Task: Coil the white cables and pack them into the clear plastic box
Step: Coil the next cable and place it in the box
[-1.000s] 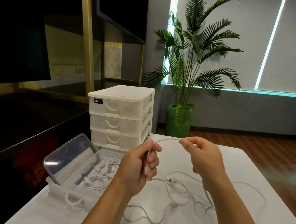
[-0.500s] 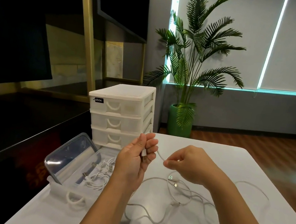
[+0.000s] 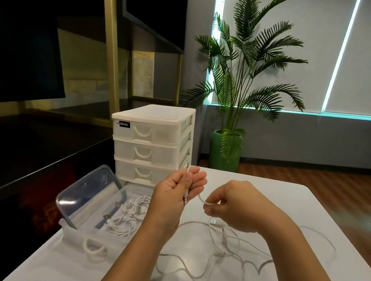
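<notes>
Thin white cable (image 3: 201,197) spans both hands: left hand (image 3: 177,191) grip pinches its plug end upright, right hand (image 3: 230,204) grip pinches it lower. Coiled cables (image 3: 128,216) fill clear box (image 3: 101,236) left of them.

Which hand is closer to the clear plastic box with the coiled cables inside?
Left. The left hand is held up right beside the clear plastic box, above its right edge. The right hand is farther right, over the loose cables on the table.

A white table (image 3: 291,201) carries a white drawer unit (image 3: 152,144) at its far left corner. In front of that sits a clear box (image 3: 82,233) with its lid (image 3: 88,194) propped open. Loose white cables (image 3: 230,247) sprawl across the middle.
</notes>
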`<act>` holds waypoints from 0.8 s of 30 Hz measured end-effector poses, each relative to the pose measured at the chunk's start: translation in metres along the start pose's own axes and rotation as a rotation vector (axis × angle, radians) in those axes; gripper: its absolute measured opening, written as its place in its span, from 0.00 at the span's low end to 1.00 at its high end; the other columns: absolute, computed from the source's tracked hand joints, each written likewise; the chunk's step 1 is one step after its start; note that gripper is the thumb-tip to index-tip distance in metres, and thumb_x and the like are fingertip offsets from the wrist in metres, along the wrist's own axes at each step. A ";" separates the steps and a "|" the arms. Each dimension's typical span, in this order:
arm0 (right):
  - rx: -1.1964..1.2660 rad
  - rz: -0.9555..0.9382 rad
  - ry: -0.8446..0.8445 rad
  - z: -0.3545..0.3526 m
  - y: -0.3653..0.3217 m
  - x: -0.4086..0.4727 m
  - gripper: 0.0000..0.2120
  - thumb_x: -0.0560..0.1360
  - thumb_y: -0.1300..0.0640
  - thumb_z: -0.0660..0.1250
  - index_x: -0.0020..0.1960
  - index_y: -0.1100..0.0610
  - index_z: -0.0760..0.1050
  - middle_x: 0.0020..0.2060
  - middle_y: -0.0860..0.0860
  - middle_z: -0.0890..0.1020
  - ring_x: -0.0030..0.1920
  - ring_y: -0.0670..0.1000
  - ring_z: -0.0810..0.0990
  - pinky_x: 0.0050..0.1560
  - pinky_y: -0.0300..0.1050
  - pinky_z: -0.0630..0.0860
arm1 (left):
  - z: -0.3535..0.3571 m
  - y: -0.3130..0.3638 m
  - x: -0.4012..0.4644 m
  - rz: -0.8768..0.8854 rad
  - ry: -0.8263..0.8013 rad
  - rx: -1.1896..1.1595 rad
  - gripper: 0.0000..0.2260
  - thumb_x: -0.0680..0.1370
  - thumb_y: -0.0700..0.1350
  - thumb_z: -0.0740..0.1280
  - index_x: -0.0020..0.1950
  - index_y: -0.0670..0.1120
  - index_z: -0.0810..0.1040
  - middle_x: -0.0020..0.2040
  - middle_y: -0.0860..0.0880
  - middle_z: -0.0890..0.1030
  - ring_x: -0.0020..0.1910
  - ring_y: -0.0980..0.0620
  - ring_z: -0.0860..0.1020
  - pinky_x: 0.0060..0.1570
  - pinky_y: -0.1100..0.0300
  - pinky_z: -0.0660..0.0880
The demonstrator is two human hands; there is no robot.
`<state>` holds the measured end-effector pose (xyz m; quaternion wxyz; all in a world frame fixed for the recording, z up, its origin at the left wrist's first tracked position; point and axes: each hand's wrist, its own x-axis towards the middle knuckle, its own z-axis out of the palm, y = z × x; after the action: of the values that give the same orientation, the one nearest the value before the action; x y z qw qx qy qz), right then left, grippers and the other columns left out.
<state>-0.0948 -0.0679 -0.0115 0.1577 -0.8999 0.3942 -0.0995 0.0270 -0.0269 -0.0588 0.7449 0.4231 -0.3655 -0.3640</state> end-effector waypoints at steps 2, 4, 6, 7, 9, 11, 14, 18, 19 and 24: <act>-0.059 -0.004 -0.028 -0.002 -0.002 -0.003 0.12 0.77 0.51 0.63 0.55 0.53 0.80 0.50 0.50 0.83 0.50 0.50 0.78 0.54 0.44 0.76 | 0.001 -0.003 -0.002 0.028 -0.007 0.085 0.09 0.80 0.42 0.57 0.54 0.47 0.77 0.48 0.50 0.83 0.47 0.55 0.83 0.50 0.64 0.79; -0.129 -0.017 -0.071 -0.002 -0.006 -0.005 0.13 0.77 0.51 0.62 0.55 0.55 0.80 0.51 0.52 0.82 0.51 0.51 0.78 0.56 0.47 0.75 | 0.002 -0.005 -0.003 0.076 -0.019 0.221 0.10 0.80 0.43 0.58 0.57 0.46 0.77 0.48 0.52 0.83 0.49 0.54 0.82 0.52 0.64 0.78; -0.160 -0.026 -0.081 -0.004 -0.010 -0.007 0.14 0.78 0.50 0.61 0.56 0.56 0.79 0.51 0.54 0.81 0.51 0.52 0.78 0.56 0.47 0.75 | 0.002 -0.008 -0.005 0.147 -0.030 0.408 0.11 0.80 0.44 0.59 0.58 0.47 0.78 0.47 0.56 0.82 0.50 0.54 0.81 0.53 0.63 0.78; -0.152 -0.028 -0.069 -0.006 -0.011 -0.008 0.13 0.78 0.51 0.61 0.55 0.56 0.79 0.50 0.54 0.81 0.50 0.52 0.78 0.55 0.46 0.75 | 0.002 -0.009 -0.006 0.188 -0.041 0.500 0.11 0.80 0.45 0.59 0.58 0.47 0.78 0.46 0.58 0.81 0.49 0.55 0.80 0.53 0.64 0.77; -0.064 -0.032 -0.007 -0.012 -0.010 -0.011 0.10 0.77 0.52 0.62 0.53 0.54 0.79 0.48 0.52 0.82 0.49 0.51 0.78 0.53 0.45 0.74 | 0.004 -0.010 -0.009 0.237 -0.075 0.650 0.12 0.81 0.46 0.57 0.60 0.49 0.77 0.45 0.58 0.79 0.45 0.59 0.78 0.47 0.72 0.75; 0.031 -0.034 0.086 -0.016 -0.007 -0.012 0.09 0.78 0.54 0.61 0.52 0.51 0.80 0.48 0.50 0.82 0.49 0.50 0.78 0.52 0.43 0.75 | 0.006 -0.009 -0.011 0.217 -0.123 0.650 0.11 0.81 0.46 0.56 0.56 0.51 0.77 0.41 0.55 0.78 0.39 0.59 0.75 0.39 0.74 0.72; 0.095 -0.018 0.179 -0.015 -0.003 -0.008 0.10 0.78 0.53 0.60 0.55 0.51 0.79 0.51 0.50 0.81 0.49 0.48 0.76 0.50 0.41 0.74 | 0.006 -0.006 -0.010 0.102 -0.163 0.496 0.12 0.82 0.44 0.53 0.48 0.53 0.76 0.35 0.53 0.77 0.36 0.56 0.73 0.39 0.69 0.72; 0.160 -0.008 0.254 -0.010 0.002 -0.002 0.10 0.78 0.53 0.61 0.54 0.51 0.79 0.52 0.50 0.81 0.49 0.48 0.75 0.45 0.38 0.70 | 0.003 -0.005 -0.010 0.018 -0.190 0.361 0.16 0.81 0.39 0.52 0.46 0.47 0.79 0.30 0.53 0.76 0.34 0.56 0.70 0.40 0.63 0.69; 0.174 -0.004 0.275 -0.009 0.003 -0.001 0.09 0.78 0.53 0.61 0.54 0.51 0.79 0.51 0.50 0.81 0.48 0.48 0.75 0.43 0.37 0.70 | 0.003 -0.004 -0.010 0.000 -0.196 0.329 0.16 0.81 0.38 0.51 0.46 0.46 0.79 0.30 0.53 0.75 0.33 0.56 0.70 0.39 0.63 0.68; 0.274 -0.019 0.409 -0.005 0.007 0.001 0.08 0.77 0.51 0.63 0.50 0.51 0.80 0.44 0.46 0.79 0.45 0.45 0.75 0.42 0.37 0.70 | 0.005 -0.001 -0.011 -0.082 -0.251 0.100 0.18 0.80 0.37 0.49 0.39 0.42 0.77 0.31 0.48 0.78 0.33 0.54 0.72 0.37 0.62 0.70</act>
<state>-0.1005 -0.0743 -0.0093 0.1944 -0.8349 0.3922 -0.3338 0.0178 -0.0194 -0.0602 0.6558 0.4255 -0.4558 -0.4256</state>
